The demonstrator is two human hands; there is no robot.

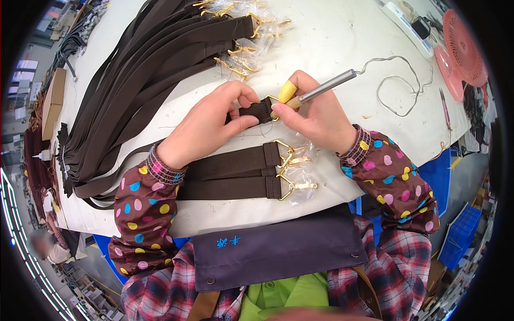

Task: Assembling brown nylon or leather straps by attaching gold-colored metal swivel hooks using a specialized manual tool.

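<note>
My left hand pinches the stitched end of a dark brown webbing strap, with loose threads hanging below it. A gold metal ring is fitted at that end. My right hand grips a corded pen-shaped tool, much like a soldering iron, its grey barrel slanting up to the right. A yellow cover sits on one of its fingers. The tool's tip is hidden behind the fingers near the ring. Closer to me lie finished-looking strap ends with gold clasps in clear plastic.
A large bundle of brown straps covers the table's left, its gold hardware wrapped in plastic. The tool's grey cord loops at right. Beyond are a power strip, a pink fan and tweezers. Blue crates stand below the table.
</note>
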